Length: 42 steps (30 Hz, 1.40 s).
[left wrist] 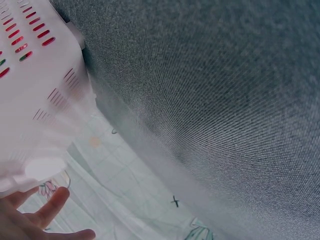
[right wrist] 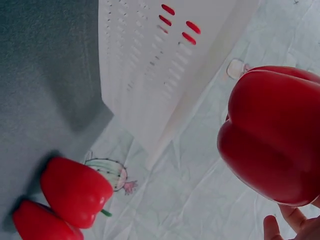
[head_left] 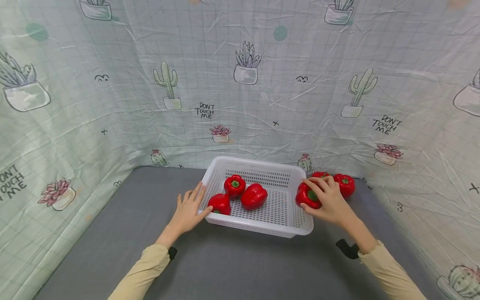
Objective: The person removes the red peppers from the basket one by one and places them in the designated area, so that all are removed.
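A white perforated plastic basket (head_left: pixel 258 225) stands on the grey surface with three red bell peppers inside, one of them a bell pepper (head_left: pixel 254 196) lying on its side. My left hand (head_left: pixel 189 210) rests on the basket's left rim, fingers spread and fairly straight. Over the right rim, my right hand (head_left: pixel 328 200) grips another red bell pepper (right wrist: pixel 275 135) by its sides, its green stem partly hidden under the fingers. In the right wrist view this pepper hangs apart from the basket wall (right wrist: pixel 145 75).
Two more red bell peppers stand outside the basket at the right, one bell pepper (head_left: pixel 344 185) beyond my right hand and the other bell pepper (head_left: pixel 320 174) partly covered by it. A cactus-print cloth (head_left: pixel 247 104) encloses the grey table (head_left: pixel 240 266) at the back and sides.
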Tool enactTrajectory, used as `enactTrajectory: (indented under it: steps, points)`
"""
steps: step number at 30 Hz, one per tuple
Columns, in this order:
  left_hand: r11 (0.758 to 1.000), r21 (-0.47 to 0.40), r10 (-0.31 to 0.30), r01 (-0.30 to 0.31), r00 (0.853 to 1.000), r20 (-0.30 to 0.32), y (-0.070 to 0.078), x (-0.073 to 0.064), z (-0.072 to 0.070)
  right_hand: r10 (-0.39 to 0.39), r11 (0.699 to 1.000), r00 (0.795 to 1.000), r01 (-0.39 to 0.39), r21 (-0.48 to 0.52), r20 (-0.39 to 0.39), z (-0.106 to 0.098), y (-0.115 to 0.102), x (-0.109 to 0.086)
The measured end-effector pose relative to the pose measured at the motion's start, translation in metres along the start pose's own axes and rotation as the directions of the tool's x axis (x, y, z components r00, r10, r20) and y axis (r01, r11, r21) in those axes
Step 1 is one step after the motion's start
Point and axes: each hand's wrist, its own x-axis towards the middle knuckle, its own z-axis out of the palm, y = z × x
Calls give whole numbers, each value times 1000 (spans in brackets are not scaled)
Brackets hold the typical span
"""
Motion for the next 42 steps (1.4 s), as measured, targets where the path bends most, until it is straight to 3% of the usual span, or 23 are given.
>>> enactTrajectory:
  steps: [5,9,16,24,34,42]
  points:
    - [1000,-12,0,0,1000,-1,0,0,0,65,998,998,-65,-23,-18,-2,5,-4]
    - [1000,-10,0,0,1000,0,0,0,-1,97,995,992,-98,-16,-77,2,9,-9]
    - [1000,-12,0,0,1000,-6,1,-1,-1,194,980,970,-198,-14,-148,10,17,-19]
    - [1000,-10,0,0,1000,-11,1,-1,-1,304,952,941,-307,3,-149,12,27,-25]
    - [1000,-6,-5,5,1000,-7,1,-1,0,319,946,938,-323,-6,-135,23,47,-34]
    - [1000,-13,-10,10,1000,-5,2,-2,-1,365,931,930,-365,14,-51,34,60,-40]
